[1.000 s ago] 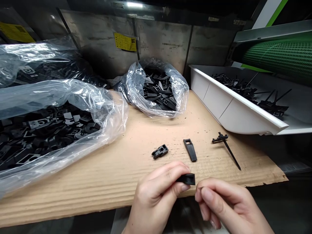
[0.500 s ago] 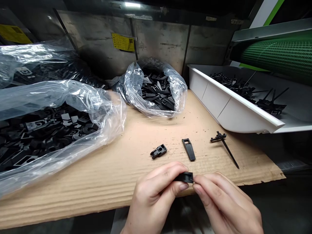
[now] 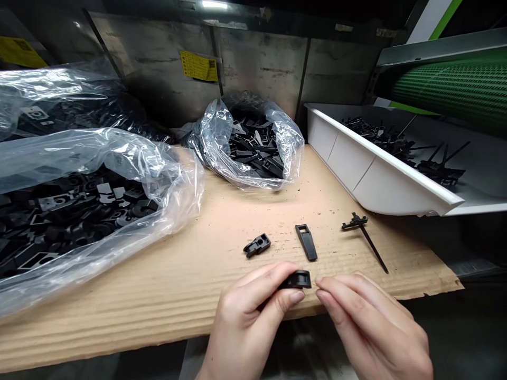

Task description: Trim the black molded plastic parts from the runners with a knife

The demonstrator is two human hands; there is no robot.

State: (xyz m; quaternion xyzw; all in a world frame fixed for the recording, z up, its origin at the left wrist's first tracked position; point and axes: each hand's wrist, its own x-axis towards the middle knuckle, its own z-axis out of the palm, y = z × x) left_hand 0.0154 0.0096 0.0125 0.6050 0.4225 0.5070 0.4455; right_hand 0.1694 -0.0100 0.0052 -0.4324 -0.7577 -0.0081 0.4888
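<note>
My left hand (image 3: pixel 253 316) pinches a small black plastic part (image 3: pixel 298 279) between thumb and forefinger, its hollow end facing right. A short gap to the right, my right hand (image 3: pixel 368 322) has its thumb and forefinger drawn together. Whatever lies between those fingertips is too small to make out. Just beyond my hands, a black clip-like block (image 3: pixel 257 245) and a tapered black lever (image 3: pixel 306 243) with a square opening lie on the cardboard (image 3: pixel 166 295). Farther right rests a black cable tie (image 3: pixel 366 237) with a bracket-like head.
Clear plastic bags of black parts stand at the left (image 3: pixel 174 195) and back centre (image 3: pixel 241 177). A white tray (image 3: pixel 380 158) with several cable ties sits at the right, below a green mesh roll (image 3: pixel 451 84). The cardboard's ragged front edge runs beneath my hands.
My right fingertips have pulled slightly away from the black part, leaving a gap. The part in my left hand has shifted slightly up and left. The loose pieces stay put.
</note>
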